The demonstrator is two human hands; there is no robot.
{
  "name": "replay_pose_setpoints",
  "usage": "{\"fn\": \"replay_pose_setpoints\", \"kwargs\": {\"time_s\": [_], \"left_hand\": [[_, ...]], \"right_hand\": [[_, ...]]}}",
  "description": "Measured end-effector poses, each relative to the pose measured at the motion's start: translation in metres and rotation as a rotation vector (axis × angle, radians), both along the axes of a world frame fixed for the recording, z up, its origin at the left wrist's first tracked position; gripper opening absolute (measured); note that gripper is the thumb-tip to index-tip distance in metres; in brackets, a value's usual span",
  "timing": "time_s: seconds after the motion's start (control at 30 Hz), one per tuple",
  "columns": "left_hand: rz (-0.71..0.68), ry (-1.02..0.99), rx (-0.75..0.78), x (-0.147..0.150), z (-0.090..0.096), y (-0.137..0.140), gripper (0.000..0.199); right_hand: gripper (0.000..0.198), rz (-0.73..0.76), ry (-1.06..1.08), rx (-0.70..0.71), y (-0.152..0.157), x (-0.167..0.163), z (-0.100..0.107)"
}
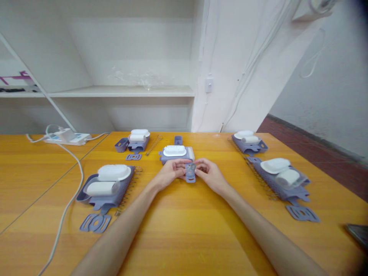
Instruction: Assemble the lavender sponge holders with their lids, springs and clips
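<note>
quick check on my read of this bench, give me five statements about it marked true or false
1. The left hand and right hand both touch a small purplish-grey piece. True.
2. The white cable runs down the right side of the table. False: it runs down the left side.
3. The front-left white roll stands on end. False: it lies on its side.
4. Clear plastic lies on the shelf. True.
5. The power strip sits at the back left. True.
</note>
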State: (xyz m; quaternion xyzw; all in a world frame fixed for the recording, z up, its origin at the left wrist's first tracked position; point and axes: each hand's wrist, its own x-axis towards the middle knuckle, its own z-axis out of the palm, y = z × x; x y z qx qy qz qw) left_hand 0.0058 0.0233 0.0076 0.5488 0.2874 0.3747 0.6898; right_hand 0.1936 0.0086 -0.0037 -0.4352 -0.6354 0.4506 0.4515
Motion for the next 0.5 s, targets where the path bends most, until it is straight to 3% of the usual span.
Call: {"fn": "replay_pose_setpoints", "kwargs": {"time_s": [0.23,0.5], "left_hand": [[-0.036,-0.038,-0.055,-0.0017,0.0008,0.0019,0.056],[0.063,-0.016,-0.067,0.0024,0.0021,-0.0009,0.053]], "right_hand": [[0.022,-0.017,0.023,-0.012,0.0016,0.0013,-0.0028],[0.024,-0.010,0.010,0.020,-0.0024,0.0010,-0.0002]]}}
